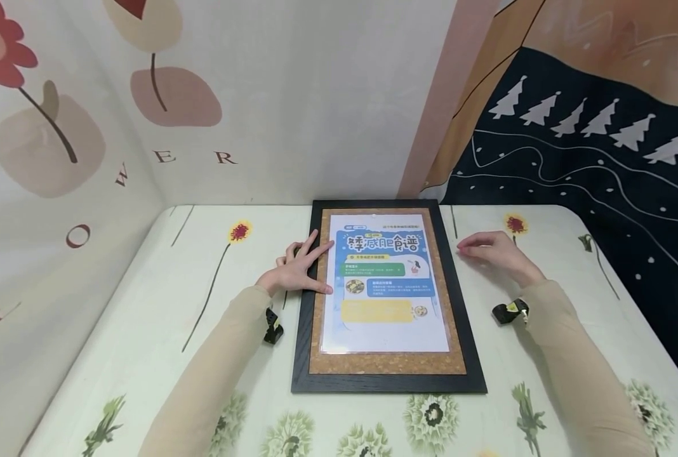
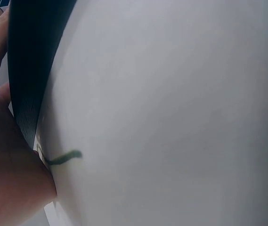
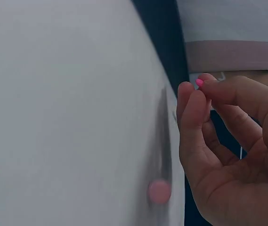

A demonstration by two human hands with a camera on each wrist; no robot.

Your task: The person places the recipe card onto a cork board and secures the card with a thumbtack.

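At the spread left grip's (image 1: 296, 271) fingertips, the poster (image 1: 385, 336) already lies on the framed corkboard (image 1: 387, 364); beyond, the right grip (image 1: 496, 252) pinches a small pink piece (image 3: 199, 82), not yet placed

Matt wood-grained frame (image 1: 389, 383) reaches the far edge of the tabletop (image 1: 139, 330), cork panel (image 1: 387, 364) looks grainy, poster (image 1: 383, 284) smooth and glossy!

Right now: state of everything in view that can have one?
Framed corkboard: lying on the table, face up
Printed sheet: face up on the corkboard
Left hand: fingers spread, touching the sheet's left edge
Right hand: pinching, just right of the corkboard
Small pink thing: pinched, partly hidden
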